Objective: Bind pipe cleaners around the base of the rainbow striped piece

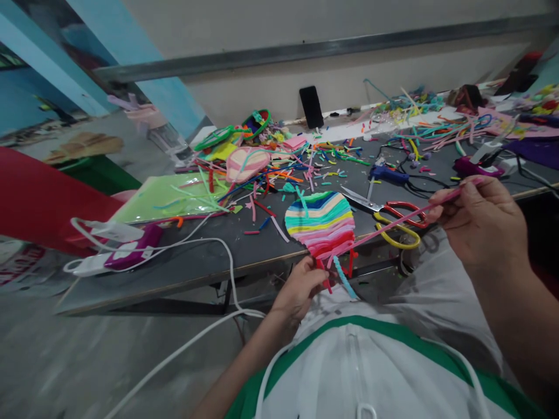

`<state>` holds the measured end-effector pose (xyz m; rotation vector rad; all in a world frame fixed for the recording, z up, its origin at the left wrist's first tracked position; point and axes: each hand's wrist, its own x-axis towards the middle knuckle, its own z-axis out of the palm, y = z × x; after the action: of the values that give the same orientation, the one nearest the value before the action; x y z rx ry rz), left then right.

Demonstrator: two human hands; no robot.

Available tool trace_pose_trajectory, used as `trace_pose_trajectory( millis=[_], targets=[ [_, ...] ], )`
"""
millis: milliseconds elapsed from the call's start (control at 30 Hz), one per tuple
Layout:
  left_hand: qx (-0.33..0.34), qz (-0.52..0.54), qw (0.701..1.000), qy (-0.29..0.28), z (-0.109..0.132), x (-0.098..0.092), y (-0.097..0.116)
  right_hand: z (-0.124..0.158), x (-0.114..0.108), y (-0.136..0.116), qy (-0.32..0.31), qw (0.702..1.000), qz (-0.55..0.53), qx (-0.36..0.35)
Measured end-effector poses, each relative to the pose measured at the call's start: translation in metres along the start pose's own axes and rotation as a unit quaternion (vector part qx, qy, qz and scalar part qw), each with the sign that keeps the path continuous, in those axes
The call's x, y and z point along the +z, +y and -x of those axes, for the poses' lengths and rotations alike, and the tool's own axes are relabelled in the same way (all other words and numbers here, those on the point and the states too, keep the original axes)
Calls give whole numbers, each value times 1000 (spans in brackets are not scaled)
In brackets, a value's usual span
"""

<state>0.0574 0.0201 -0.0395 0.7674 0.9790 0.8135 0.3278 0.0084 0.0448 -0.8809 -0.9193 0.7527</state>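
Note:
A heart-shaped piece (320, 221) made of striped pipe cleaners in blue, green, yellow, pink and red sits at the near edge of the dark table (183, 262). My left hand (301, 288) is closed on its lower tip, where red and light blue ends hang down. My right hand (478, 224) is closed, pinching the far end of a long pink pipe cleaner (393, 224) that stretches down-left to the piece's lower edge. Scissors with red and yellow handles (393, 218) lie on the table right beside the piece, under the pink strand.
Several cut pipe-cleaner scraps (305, 160) litter the table. A blue glue gun (388, 174) lies behind the scissors, a purple one (135, 247) with white cables at the left. A second striped heart (247, 163), a green sheet (166, 195) and a black phone (311, 106) stand farther back.

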Motion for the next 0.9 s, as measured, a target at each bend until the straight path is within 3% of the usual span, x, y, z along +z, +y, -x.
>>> trace_pose_trajectory(
  millis=[300,567,900],
  targets=[
    [-12,14,1000,12,1,5,1,6,-3,2,-4,999,0,33],
    [70,84,993,31,2,13,-1,5,-8,4,-1,999,6,34],
    [43,78,995,53,-2,6,-8,-2,-21,5,41,999,25,-15]
  ],
)
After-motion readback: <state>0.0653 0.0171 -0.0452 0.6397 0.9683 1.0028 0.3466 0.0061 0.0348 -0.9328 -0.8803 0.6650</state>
